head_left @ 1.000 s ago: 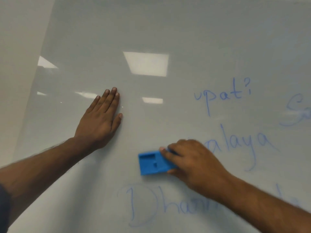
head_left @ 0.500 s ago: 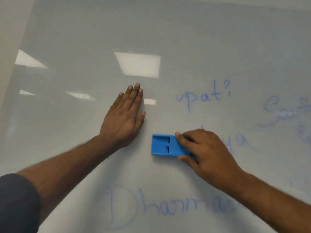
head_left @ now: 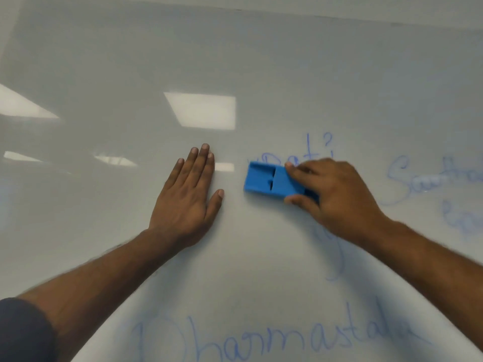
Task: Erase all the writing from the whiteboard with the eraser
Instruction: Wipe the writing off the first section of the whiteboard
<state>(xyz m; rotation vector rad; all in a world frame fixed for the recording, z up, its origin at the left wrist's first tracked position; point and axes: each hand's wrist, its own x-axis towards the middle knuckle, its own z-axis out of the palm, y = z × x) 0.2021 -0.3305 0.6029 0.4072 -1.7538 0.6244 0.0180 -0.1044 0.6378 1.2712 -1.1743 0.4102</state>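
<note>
The eraser (head_left: 271, 182) sits right of centre on the whiteboard (head_left: 261, 61), gripped by the right hand (head_left: 337, 194) over "upat?". The left hand (head_left: 188, 197) lies flat, fingers straight, beside it. Wiping looks underway; next likely sweeps rightward and down across remaining writing (head_left: 287, 346).

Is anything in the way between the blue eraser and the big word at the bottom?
Nothing visible blocks it. The eraser, held by the right hand, has bare whiteboard below it down to the bottom word. The left hand lies flat off to the side.
</note>
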